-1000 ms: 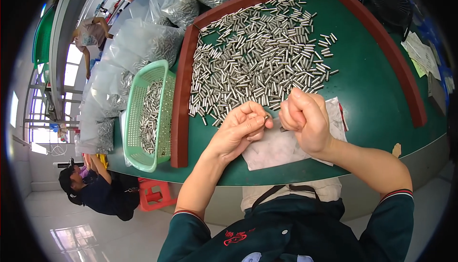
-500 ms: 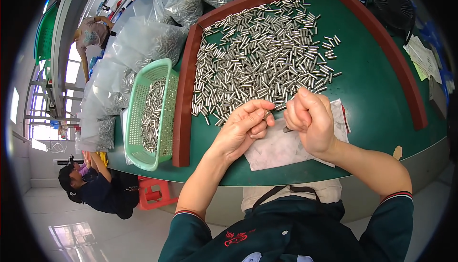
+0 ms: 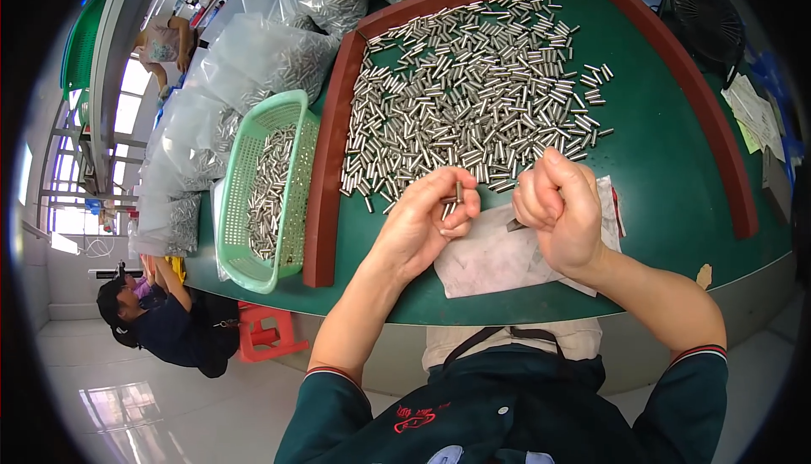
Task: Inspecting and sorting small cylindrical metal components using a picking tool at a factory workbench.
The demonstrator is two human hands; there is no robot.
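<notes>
Between the fingers of my left hand (image 3: 425, 221) are a few short metal pins (image 3: 459, 193), one of them standing upright at the fingertips. My right hand (image 3: 562, 215) is closed in a loose fist beside it, thumb on top. What it holds, if anything, is hidden; a small dark grey edge (image 3: 514, 225) shows just beside the curled fingers. Under both hands lies a stained white cloth (image 3: 481, 270). Beyond them spreads a wide heap of the same shiny cylindrical pins (image 3: 473, 100) on the green tabletop (image 3: 642, 117).
A dark red raised border (image 3: 325, 202) frames the heap. Left of it stands a pale green basket (image 3: 269, 274) with more pins. Clear bags of pins (image 3: 287, 62) line the left and back. A black fan (image 3: 703, 20) is far right; co-workers (image 3: 169, 320) are at the left.
My left hand has turned and opened somewhat, so the pins in its fingers now show, and it has moved slightly left from my right hand. The right hand stays closed, nearly in place.
</notes>
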